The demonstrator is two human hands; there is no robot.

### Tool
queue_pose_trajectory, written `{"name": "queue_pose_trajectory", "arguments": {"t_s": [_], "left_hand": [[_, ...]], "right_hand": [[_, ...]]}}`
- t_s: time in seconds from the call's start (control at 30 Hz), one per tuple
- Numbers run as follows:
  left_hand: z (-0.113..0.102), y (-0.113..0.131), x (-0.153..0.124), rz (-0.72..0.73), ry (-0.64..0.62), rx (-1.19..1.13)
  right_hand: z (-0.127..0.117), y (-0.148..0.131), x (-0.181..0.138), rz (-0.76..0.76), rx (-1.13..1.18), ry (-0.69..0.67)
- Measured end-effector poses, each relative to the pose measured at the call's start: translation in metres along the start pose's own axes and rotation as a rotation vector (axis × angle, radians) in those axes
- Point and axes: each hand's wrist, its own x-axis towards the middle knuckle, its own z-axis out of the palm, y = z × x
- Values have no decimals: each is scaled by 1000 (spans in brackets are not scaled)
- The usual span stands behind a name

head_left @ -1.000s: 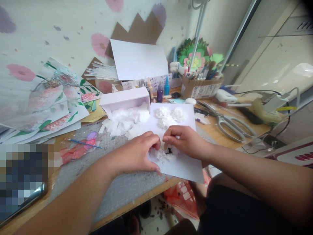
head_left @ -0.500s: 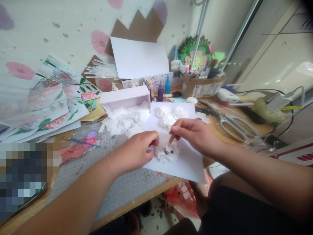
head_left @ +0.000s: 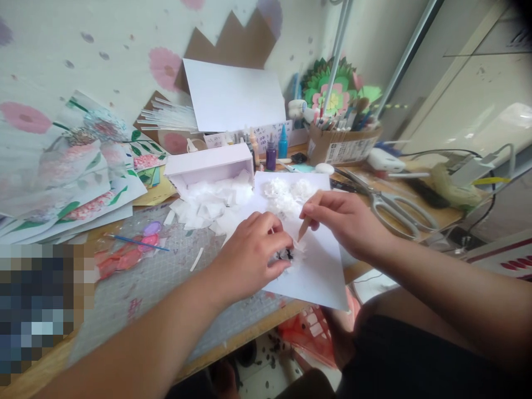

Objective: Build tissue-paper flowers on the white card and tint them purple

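Observation:
My left hand (head_left: 253,252) rests curled on a white sheet of paper (head_left: 316,266) and covers most of a small white paper flower with a dark centre (head_left: 286,255); its fingertips pinch at the flower's petals. My right hand (head_left: 341,219) grips a short wooden stick (head_left: 308,219), tip pointing down at the flower. More finished white paper flowers (head_left: 286,194) lie at the far end of the same sheet. A pile of white paper squares (head_left: 210,205) spills from an open white box (head_left: 208,163).
Large scissors (head_left: 390,208) lie to the right. A cardboard box of pens (head_left: 343,145), small glue bottles (head_left: 276,152) and flower paintings (head_left: 78,166) line the back. A blue brush (head_left: 137,242) lies on the cutting mat (head_left: 149,277). The desk edge is near my body.
My left hand has slid right over the flower and now covers it. My right hand has lifted the stick off the flower's centre and moved a little up and right.

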Motion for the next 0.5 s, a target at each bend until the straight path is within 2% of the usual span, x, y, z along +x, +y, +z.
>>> {"name": "queue_pose_trajectory", "arguments": {"t_s": [0.17,0.4,0.5], "left_hand": [[2,-2,2,-47,-2,-11],[2,-4,4,-235,-19,-136],[2,-5,4,-273,-19,-148]], "right_hand": [[0,0,-4,-13,-111,-35],[2,-2,-4,-88,-125,-81],[7,-1,-3,-138,-188,-121]]}}
